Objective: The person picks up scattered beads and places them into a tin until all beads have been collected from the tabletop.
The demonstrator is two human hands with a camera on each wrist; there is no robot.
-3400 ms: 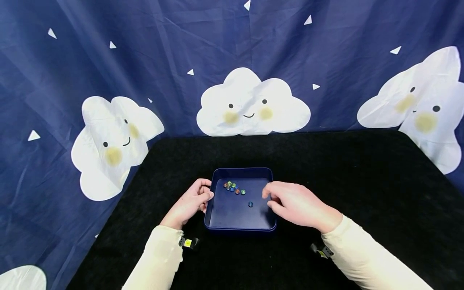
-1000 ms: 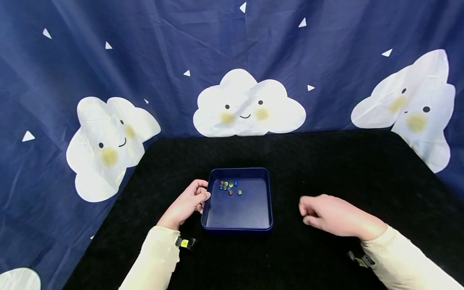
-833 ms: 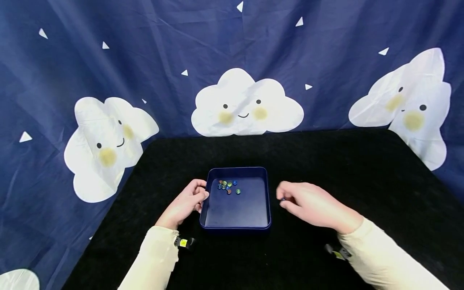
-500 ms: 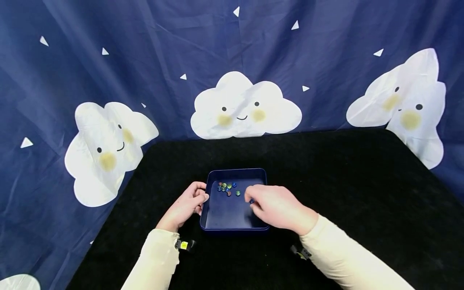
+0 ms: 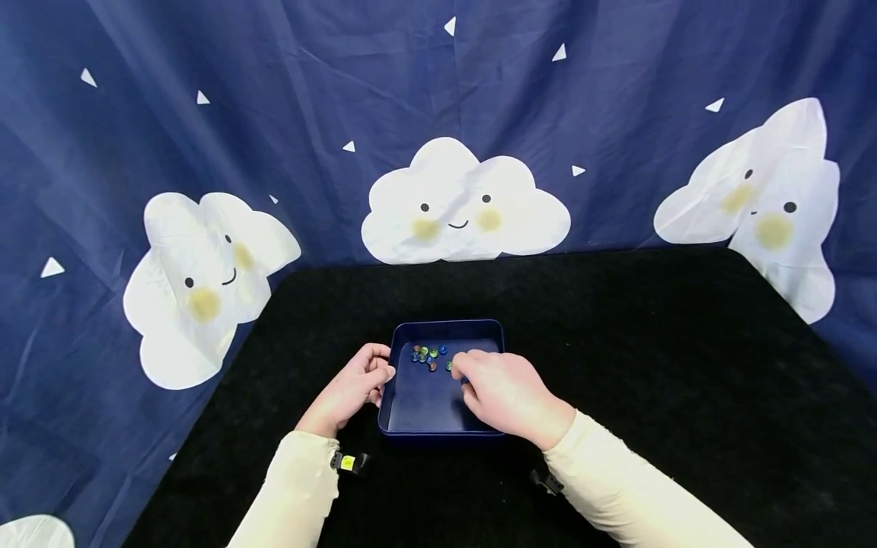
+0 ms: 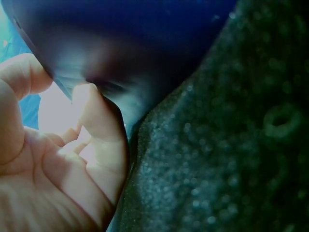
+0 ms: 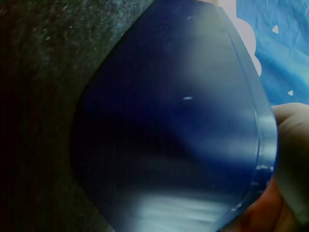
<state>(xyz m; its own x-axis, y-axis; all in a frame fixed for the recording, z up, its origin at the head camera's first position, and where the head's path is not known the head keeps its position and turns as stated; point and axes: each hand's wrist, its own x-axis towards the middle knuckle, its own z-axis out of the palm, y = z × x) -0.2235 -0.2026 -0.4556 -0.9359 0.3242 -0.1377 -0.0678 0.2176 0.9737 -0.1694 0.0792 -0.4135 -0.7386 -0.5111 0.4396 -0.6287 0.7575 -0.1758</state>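
Note:
A shallow dark blue tray (image 5: 438,435) sits in front of me with several small glass marbles (image 5: 425,352) grouped in its far left part. My left hand (image 5: 356,384) grips the tray's left side, thumb at the rim and fingers against the outside; the left wrist view shows the fingertips on the tray wall (image 6: 154,53). My right hand (image 5: 507,392) is over the right half of the tray, pinching a dark blue marble (image 5: 464,380) between thumb and curled fingers. Just beyond those fingertips lies a green marble (image 5: 449,366). The right wrist view shows mainly the tray's outer wall (image 7: 193,121).
A black cloth (image 5: 617,327) covers the table around the tray. Behind it hangs a blue curtain (image 5: 308,114) printed with smiling clouds (image 5: 466,202). A small camera (image 5: 355,463) is worn at my left wrist and another (image 5: 546,482) at my right.
My right hand has come back from right of the tray to over it, carrying the blue marble. The lone marble seen earlier mid-tray is no longer there. The left hand keeps its grip.

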